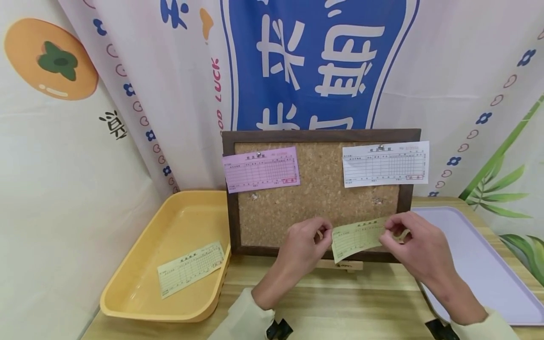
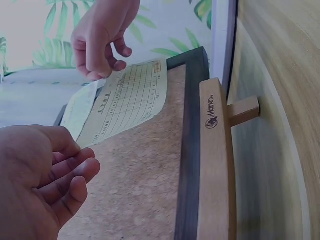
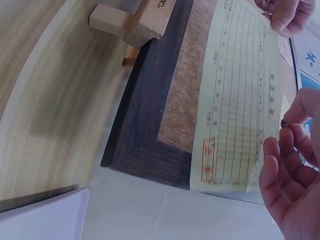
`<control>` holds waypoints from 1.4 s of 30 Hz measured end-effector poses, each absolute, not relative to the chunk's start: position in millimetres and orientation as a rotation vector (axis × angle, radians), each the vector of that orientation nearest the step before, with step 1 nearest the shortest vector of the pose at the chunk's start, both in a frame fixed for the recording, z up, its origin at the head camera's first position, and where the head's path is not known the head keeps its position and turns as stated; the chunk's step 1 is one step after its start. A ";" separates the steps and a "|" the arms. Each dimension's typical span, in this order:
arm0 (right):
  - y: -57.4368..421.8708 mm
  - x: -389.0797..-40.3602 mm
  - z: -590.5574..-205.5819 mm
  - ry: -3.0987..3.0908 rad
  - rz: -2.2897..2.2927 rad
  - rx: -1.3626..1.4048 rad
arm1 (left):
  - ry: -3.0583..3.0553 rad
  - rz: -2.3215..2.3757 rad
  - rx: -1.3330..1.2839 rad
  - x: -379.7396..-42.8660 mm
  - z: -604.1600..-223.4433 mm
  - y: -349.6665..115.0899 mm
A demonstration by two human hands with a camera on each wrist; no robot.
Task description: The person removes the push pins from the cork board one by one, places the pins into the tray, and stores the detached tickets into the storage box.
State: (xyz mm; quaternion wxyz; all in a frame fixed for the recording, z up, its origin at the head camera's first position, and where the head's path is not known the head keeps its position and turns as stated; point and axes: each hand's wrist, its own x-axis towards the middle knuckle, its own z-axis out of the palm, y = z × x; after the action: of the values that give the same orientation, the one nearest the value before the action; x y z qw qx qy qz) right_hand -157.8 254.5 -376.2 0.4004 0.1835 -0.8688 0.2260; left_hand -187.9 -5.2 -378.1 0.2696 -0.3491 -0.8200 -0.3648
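My left hand (image 1: 304,243) pinches the left upper corner of a pale yellow-green form slip (image 1: 357,236), tilted in front of the lower right of a framed corkboard (image 1: 314,203). My right hand (image 1: 418,243) is at the slip's right end. In the right wrist view, its thumb and index finger pinch a small dark pin (image 3: 284,123), mostly hidden, while other fingers are by the slip's edge. A pink slip (image 1: 263,170) is pinned at the board's upper left and a white slip (image 1: 384,165) at its upper right. Loose-looking pins (image 1: 254,196) are in the cork below them.
A yellow tray (image 1: 127,264) stands left of the board, holding another yellow-green slip (image 1: 191,269). On the right lies a lilac tray (image 1: 476,264). A wooden stand (image 2: 216,165) supports the board on the wooden table (image 1: 331,302). Behind hangs a printed curtain (image 1: 437,71).
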 end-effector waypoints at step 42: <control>351.5 -143.8 -413.8 -2.355 0.607 0.093 | -2.304 -1.082 -0.642 -171.2 -351.5 -147.5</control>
State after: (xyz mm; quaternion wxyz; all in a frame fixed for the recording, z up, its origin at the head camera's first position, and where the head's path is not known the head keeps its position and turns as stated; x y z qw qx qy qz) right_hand -143.8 351.5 -413.8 0.3467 0.0360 -0.9077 0.2338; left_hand -171.2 -147.5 -351.5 0.2556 -0.2364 -0.8486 -0.3984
